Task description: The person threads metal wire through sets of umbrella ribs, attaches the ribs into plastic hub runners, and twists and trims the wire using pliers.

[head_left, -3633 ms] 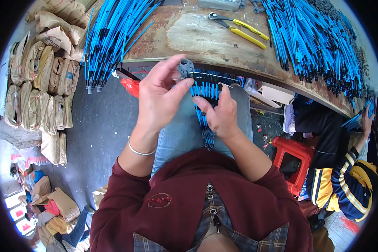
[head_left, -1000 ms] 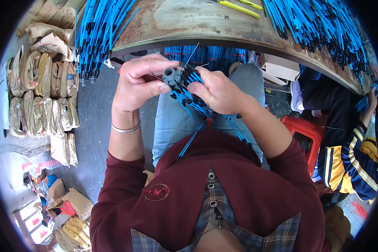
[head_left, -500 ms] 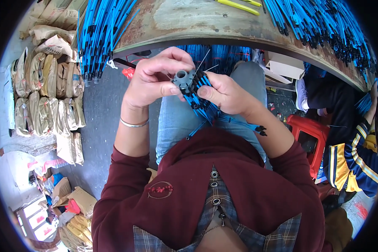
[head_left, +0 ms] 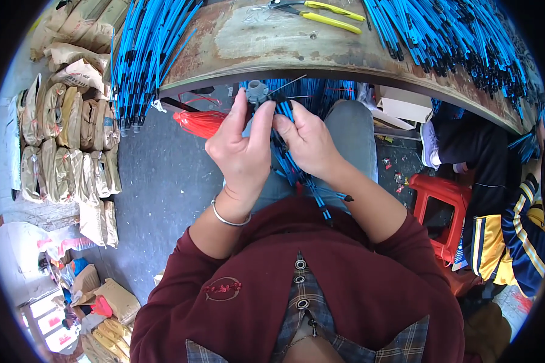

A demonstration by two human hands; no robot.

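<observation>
My left hand [head_left: 242, 148] grips a small grey cylindrical piece [head_left: 256, 92] just under the bench edge, thumb and fingers closed around it. My right hand [head_left: 309, 142] pinches a bundle of thin blue rods with black tips [head_left: 297, 172] that runs from the grey piece down across my lap. A thin wire sticks up from the bundle beside the grey piece. Both hands touch each other above my jeans-clad knees.
A worn wooden bench [head_left: 284, 42] curves ahead, with yellow-handled pliers [head_left: 321, 13] and heaps of blue rods on its right [head_left: 454, 42] and left [head_left: 145, 54]. Stuffed brown sacks [head_left: 60, 139] line the left floor. A red stool [head_left: 445, 209] and a seated person [head_left: 515, 206] are at right.
The hands and the rod bundle have risen closer to the bench edge. The grey piece now sits higher, and the view has tilted slightly.
</observation>
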